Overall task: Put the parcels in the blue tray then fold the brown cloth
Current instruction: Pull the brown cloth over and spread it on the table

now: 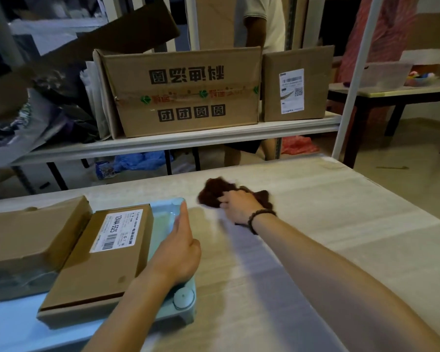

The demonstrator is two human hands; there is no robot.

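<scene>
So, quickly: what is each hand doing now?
Left hand: open, flat against the tray edge.
Right hand: closed on the cloth.

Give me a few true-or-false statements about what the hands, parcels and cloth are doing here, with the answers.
1. The right hand is on the brown cloth. True.
2. The brown cloth lies neatly folded. False: it is bunched up on the table.
3. The labelled parcel sits in the blue tray. True.
4. The left hand holds the cloth. False: it rests flat at the tray's right edge.
5. The cloth is inside the tray. False: it lies on the table, right of the tray.
</scene>
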